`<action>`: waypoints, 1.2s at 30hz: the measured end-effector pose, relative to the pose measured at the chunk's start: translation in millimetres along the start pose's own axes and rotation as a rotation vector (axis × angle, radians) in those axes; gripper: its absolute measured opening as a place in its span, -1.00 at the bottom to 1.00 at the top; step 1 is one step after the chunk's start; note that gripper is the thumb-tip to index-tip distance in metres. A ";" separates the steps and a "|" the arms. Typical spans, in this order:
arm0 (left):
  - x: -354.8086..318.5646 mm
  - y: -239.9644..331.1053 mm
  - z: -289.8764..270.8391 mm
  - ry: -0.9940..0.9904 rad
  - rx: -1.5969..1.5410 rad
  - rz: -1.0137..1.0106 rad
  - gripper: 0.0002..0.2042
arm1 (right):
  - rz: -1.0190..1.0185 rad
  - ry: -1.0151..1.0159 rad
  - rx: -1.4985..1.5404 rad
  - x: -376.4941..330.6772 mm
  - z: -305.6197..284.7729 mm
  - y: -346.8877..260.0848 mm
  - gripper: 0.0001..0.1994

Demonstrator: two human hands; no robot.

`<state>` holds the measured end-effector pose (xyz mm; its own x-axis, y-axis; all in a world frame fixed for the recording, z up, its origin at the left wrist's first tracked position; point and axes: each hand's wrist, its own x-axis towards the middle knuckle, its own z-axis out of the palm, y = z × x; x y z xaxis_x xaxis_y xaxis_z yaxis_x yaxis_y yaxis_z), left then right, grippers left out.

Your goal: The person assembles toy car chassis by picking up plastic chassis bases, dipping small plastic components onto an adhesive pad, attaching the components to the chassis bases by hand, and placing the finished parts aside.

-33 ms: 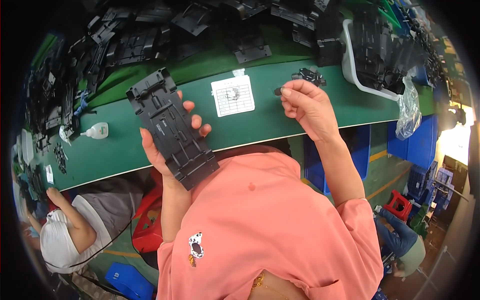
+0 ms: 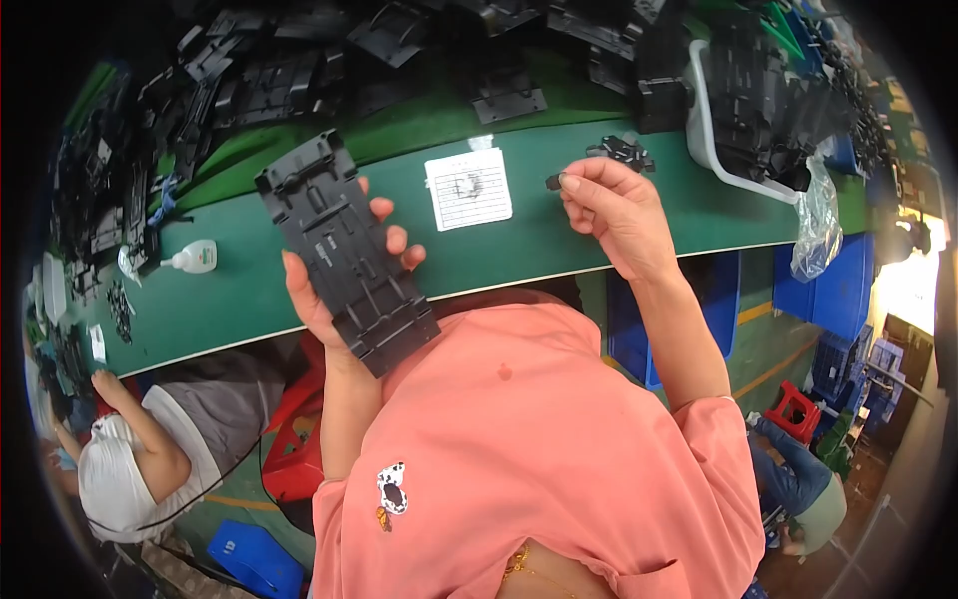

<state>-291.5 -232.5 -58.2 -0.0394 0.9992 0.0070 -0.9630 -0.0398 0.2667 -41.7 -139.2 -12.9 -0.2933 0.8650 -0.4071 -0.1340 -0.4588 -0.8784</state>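
Note:
A long black moulded plastic part [image 2: 344, 255] with ribs and slots is held tilted above the front edge of the table. My left hand [image 2: 317, 299] is closed around it, thumb on its left side and fingertips showing along its right. To the right, my right hand [image 2: 621, 212] pinches a small dark piece [image 2: 555, 182] between thumb and forefinger. Just behind that hand lies a small pile of black pieces [image 2: 621, 152] on the green table [image 2: 559, 245]. A printed sheet [image 2: 467, 205] lies between the hands, with a cluster of tiny bits on it.
Black plastic parts [image 2: 389, 35] crowd the back. A white bin [image 2: 704, 150] of black parts stands at right, a clear plastic bag [image 2: 818, 225] hanging beside it. A white bottle [image 2: 195, 257] lies at left. Blue bins [image 2: 823, 280] stand below. Co-workers sit at left [image 2: 130, 469] and right [image 2: 808, 479].

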 end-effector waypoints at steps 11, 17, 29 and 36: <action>3.9 1.8 -1.3 -0.052 -0.052 -0.024 -0.18 | 0.108 -0.052 -0.133 15.5 22.9 -5.3 -0.86; 2.9 3.2 -1.2 -0.028 -0.042 -0.019 -0.18 | 0.159 -0.064 -0.105 15.8 28.4 -6.2 -0.86; 1.9 2.4 -1.6 0.026 0.003 -0.009 -0.20 | -0.998 -0.188 -1.303 30.9 47.8 8.4 -0.92; 2.5 2.8 -1.1 0.036 0.006 0.001 -0.23 | -1.066 -0.258 -1.439 38.8 49.7 11.7 -0.87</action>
<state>-294.5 -230.1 -58.5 -0.0497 0.9984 -0.0275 -0.9614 -0.0404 0.2723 -101.7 -121.0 -26.6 -0.7815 0.5247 0.3376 0.4524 0.8491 -0.2726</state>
